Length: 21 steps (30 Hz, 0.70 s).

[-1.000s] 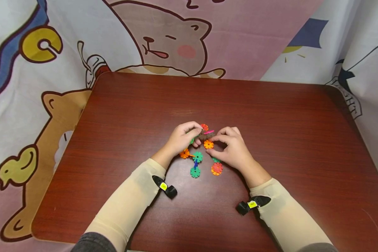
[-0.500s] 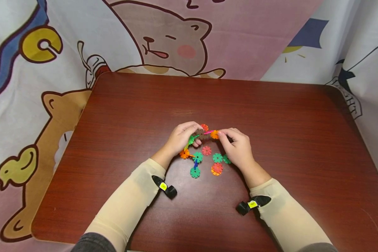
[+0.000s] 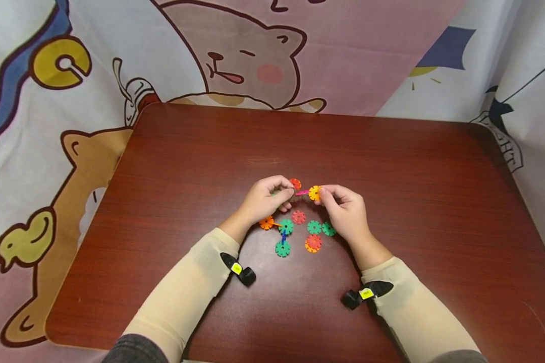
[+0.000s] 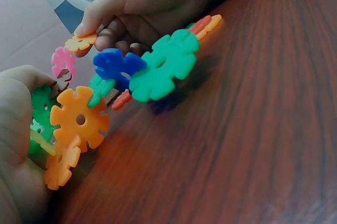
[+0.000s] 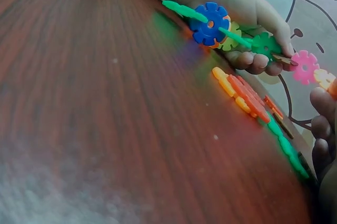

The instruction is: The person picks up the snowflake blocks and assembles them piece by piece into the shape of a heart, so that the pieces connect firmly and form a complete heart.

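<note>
My left hand (image 3: 268, 197) pinches a chain of slotted flower-shaped plastic discs near its brown disc (image 4: 62, 79). The chain runs toward me through an orange disc (image 3: 266, 222), a green disc (image 3: 285, 227), a blue disc (image 3: 283, 237) and another green one at its end. A pink disc (image 3: 302, 192) sticks out of the brown one. Between thumb and fingers my right hand (image 3: 345, 209) holds a yellow-orange disc (image 3: 314, 192) against the pink one's edge. Whether their slots are joined, I cannot tell.
Loose discs lie on the brown table (image 3: 390, 161): a red disc (image 3: 298, 217), a green disc (image 3: 314, 227) beside another green, and a red disc (image 3: 314, 242) overlapping an orange one. Behind the hands is an orange-red disc (image 3: 295, 183). A printed curtain (image 3: 368, 60) hangs behind the table.
My right hand has carried the orange disc up and to the right, from above the loose discs to the pink disc, and turned it. The left hand stays nearly in place.
</note>
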{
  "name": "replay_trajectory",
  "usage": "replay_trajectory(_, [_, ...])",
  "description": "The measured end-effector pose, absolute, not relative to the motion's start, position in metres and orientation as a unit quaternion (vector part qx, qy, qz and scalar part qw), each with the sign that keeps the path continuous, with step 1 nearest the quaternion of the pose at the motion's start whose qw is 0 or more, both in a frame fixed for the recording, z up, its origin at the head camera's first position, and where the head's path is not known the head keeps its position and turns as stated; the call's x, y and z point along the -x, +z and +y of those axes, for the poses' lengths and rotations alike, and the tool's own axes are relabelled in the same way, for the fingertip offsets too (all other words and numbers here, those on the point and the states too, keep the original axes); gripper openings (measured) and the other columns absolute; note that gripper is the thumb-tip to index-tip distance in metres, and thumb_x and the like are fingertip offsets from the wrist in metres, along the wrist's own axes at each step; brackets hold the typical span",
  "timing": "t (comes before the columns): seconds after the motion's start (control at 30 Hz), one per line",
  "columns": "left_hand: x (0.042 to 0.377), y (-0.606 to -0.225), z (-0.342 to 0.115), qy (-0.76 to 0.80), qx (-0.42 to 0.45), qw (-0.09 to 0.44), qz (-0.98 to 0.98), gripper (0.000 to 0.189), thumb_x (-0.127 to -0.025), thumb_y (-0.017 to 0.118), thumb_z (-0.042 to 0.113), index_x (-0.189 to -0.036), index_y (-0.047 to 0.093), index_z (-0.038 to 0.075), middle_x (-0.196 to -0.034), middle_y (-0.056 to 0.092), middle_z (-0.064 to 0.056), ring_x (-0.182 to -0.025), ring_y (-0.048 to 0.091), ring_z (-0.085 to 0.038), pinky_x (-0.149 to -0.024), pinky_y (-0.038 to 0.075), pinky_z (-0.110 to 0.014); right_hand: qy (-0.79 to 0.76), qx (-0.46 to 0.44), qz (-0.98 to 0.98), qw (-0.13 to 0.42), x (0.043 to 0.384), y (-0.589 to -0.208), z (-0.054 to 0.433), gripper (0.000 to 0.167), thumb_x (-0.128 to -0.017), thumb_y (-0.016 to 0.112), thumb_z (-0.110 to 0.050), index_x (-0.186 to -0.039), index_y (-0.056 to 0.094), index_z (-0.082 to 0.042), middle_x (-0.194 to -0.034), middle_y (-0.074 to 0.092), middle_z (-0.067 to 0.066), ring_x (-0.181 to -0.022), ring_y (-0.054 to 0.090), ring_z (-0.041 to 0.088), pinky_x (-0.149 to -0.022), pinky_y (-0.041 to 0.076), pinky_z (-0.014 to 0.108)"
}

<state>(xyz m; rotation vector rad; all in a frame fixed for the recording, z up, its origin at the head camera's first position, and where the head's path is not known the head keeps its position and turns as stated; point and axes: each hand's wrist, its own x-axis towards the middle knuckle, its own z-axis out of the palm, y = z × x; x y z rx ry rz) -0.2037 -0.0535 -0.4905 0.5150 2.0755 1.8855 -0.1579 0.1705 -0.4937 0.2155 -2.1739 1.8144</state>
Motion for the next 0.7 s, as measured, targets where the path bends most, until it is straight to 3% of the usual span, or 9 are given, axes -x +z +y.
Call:
replay_trajectory(0.27, [0.203,-0.489,-0.054,0.652,-0.189,0.143,0.72,0.006,-0.101,0.069,0.004,-0.101,0.072,-0.001,-0.084,0.073,-0.013,-0.068,0.072,-0.019,-0.067,0.065,-0.039,0.621,-0.093,-0.761,0.164,0.16,-0.496,0.172,0.011,-0.099,0.072,0.004,-0.106,0.081,0.005,-0.081,0.074,0.018,-0.074,0.068,0.006,-0.07,0.055,0.017])
replay_trajectory(0.57, [0.203,-0.489,-0.054,0.646,-0.197,0.138,0.724,0.005,-0.1,0.069,0.003,-0.099,0.071,-0.001,-0.081,0.073,-0.009,-0.067,0.072,-0.019,-0.068,0.065,-0.04,0.573,-0.081,-0.793,0.192,0.151,-0.473,0.16,0.006,-0.094,0.07,0.014,-0.097,0.075,0.014,-0.075,0.069,0.025,-0.067,0.056,0.001,-0.061,0.045,0.018])
replay_trajectory(0.7, [0.203,-0.489,-0.054,0.646,-0.198,0.137,0.724,0.005,-0.1,0.069,0.002,-0.097,0.071,-0.001,-0.08,0.072,-0.009,-0.066,0.072,-0.018,-0.067,0.065,-0.04,0.576,-0.091,-0.79,0.189,0.155,-0.483,0.164,0.008,-0.093,0.072,0.013,-0.099,0.077,0.011,-0.076,0.072,0.022,-0.069,0.059,-0.001,-0.064,0.047,0.017])
